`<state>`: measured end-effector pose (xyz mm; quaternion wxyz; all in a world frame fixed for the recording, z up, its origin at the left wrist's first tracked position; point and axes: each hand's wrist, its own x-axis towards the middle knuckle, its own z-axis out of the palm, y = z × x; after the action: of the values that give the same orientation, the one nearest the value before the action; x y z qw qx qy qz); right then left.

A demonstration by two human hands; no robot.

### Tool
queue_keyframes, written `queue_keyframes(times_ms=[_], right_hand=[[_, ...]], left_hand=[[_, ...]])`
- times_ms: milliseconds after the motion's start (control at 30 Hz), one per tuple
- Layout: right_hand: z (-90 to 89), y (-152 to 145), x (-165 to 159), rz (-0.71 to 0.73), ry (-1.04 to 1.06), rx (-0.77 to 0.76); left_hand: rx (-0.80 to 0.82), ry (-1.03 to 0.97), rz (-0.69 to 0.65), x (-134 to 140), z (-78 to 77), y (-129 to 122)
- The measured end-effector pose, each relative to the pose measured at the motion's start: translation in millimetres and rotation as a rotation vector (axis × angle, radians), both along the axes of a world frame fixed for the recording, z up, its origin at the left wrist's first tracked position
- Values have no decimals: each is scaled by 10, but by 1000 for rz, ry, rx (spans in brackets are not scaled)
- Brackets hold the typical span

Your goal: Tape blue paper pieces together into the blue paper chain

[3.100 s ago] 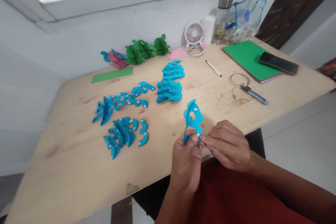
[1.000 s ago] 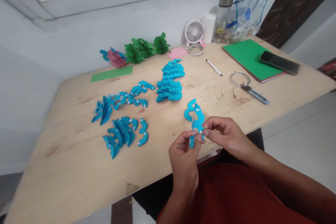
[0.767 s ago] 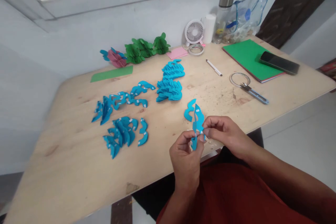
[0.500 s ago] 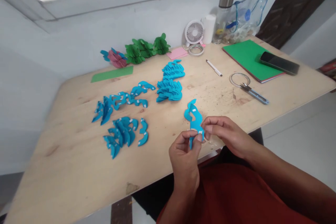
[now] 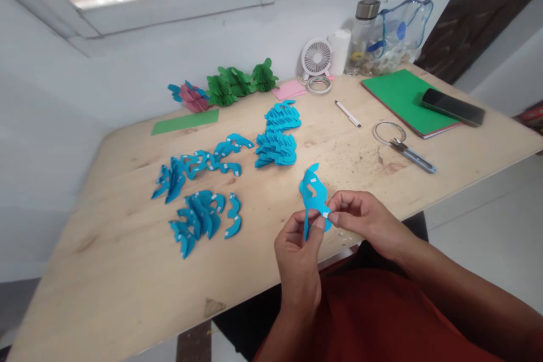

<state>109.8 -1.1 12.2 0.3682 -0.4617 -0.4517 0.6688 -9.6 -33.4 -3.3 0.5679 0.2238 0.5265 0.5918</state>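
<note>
A blue paper cutout (image 5: pixel 314 199) with wavy edges and small white patches is held up over the table's front edge. My left hand (image 5: pixel 300 249) is closed on its lower part, thumb in front. The fingers of my right hand (image 5: pixel 358 212) are pinched at the cutout's right edge, by a white patch (image 5: pixel 326 215). To the left lie loose blue paper pieces (image 5: pixel 199 215) with white patches, and more of them (image 5: pixel 201 161) behind. Beyond the cutout sit two stacks of blue folded paper, a nearer stack (image 5: pixel 275 149) and a farther stack (image 5: pixel 283 117).
Along the wall stand green paper shapes (image 5: pixel 235 82), a pink-and-blue paper shape (image 5: pixel 193 96), a small fan (image 5: pixel 316 56) and a bottle (image 5: pixel 361 39). Rightward lie a tape roll (image 5: pixel 319 85), a pen (image 5: pixel 348 113), thread snips (image 5: pixel 412 156), a green folder (image 5: pixel 399 96) and a phone (image 5: pixel 452 106).
My right fingertips have come onto the white patch at the cutout's edge. The cutout has turned slightly in my left hand. The whole view has shifted a little.
</note>
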Motion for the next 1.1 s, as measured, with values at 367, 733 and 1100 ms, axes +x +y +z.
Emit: queue_keyframes(times_ms=[367, 733, 1100], right_hand=[[-93, -4, 34, -19, -74, 30], [-168, -12, -10, -178, 25, -93], [-199, -7, 0, -204, -5, -19]], left_hand=[[-29, 121, -10, 14, 80, 64], [-3, 185, -38, 56, -84, 104], [1, 138, -52, 93, -149, 113]])
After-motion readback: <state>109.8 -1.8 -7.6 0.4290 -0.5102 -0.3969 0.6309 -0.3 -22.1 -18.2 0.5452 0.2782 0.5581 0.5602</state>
